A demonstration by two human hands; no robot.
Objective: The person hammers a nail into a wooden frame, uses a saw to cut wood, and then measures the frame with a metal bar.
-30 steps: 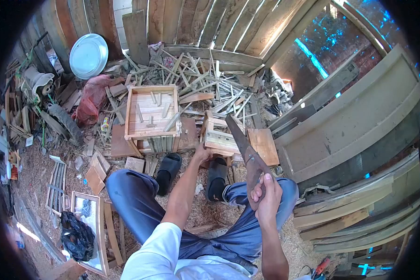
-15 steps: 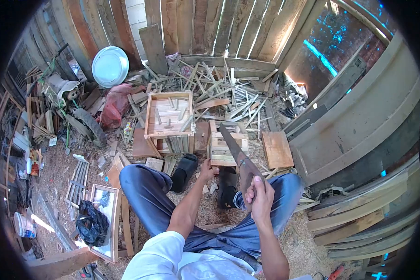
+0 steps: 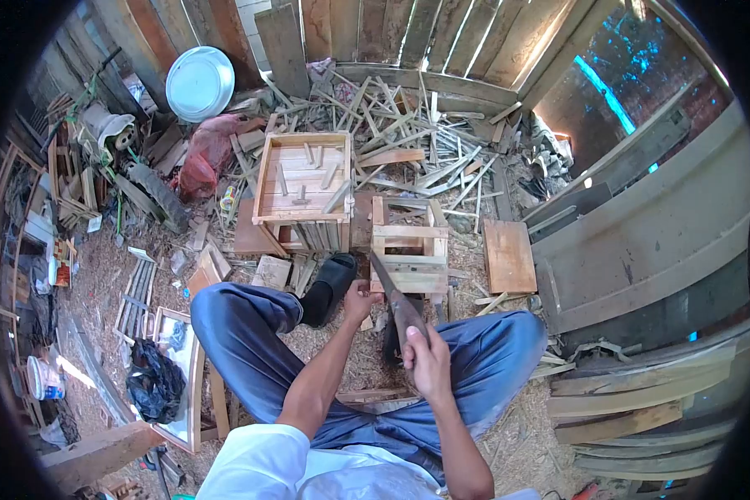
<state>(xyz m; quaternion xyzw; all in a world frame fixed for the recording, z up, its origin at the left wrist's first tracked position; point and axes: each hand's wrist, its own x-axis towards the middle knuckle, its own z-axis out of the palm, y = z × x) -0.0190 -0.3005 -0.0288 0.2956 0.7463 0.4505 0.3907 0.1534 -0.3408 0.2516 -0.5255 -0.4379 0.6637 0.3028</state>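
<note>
Handsaw is held at 6 o'clock from the slatted wooden frame, blade slanting toward 11, its tip overlapping the frame's near left edge; whether they touch, I cannot tell. Right hand is closed around the saw's handle. Left hand is at 7 o'clock, fingers curled by the frame's near corner; their hold is unclear. Narrow floor leaves room at 3 o'clock, before a flat board. A wooden box stands near at 10; loose offcuts crowd 12.
</note>
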